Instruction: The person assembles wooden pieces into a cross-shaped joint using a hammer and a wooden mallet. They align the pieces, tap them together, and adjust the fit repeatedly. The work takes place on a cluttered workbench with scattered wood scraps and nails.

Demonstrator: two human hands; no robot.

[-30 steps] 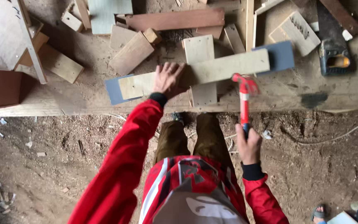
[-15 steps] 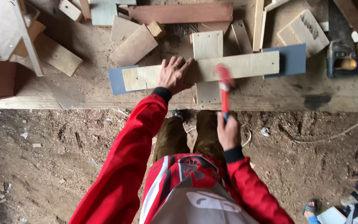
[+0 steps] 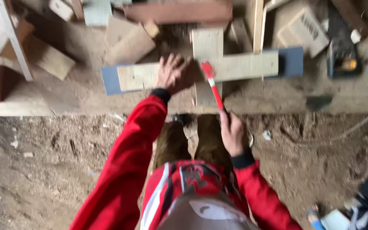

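Head view, looking straight down. The left hand (image 3: 172, 73) lies flat on a pale wooden plank (image 3: 243, 67), fingers spread and pressing down, gripping nothing. The plank rests on a dusty workbench (image 3: 64, 100), its long axis running left to right across the frame. A blue board (image 3: 292, 61) lies beneath it, showing at both ends. A shorter pale board (image 3: 207, 42) crosses under or against the plank at right angles, its long axis running away from the person; which of the two lies uppermost at the crossing cannot be told through the blur.

The right hand (image 3: 231, 133) is closed in a full fist around the lower end of a red-handled hammer (image 3: 213, 85). The hammer's long axis runs from the fist away from the person, leaning slightly left. Its red head (image 3: 206, 67) points toward the far side of the bench and sits over the plank at the crossing, just beside the left hand's fingers on their right. Whether the head touches the wood cannot be told. The left hand is the nearer to the plank, being on it; the right hand stays off the bench, near the person's body.

Surroundings: loose offcuts (image 3: 128, 42) and a reddish board (image 3: 179, 12) lie beyond the plank; a small dark tool (image 3: 343, 61) sits at the far right; bare earth (image 3: 43, 170) lies below the bench edge.
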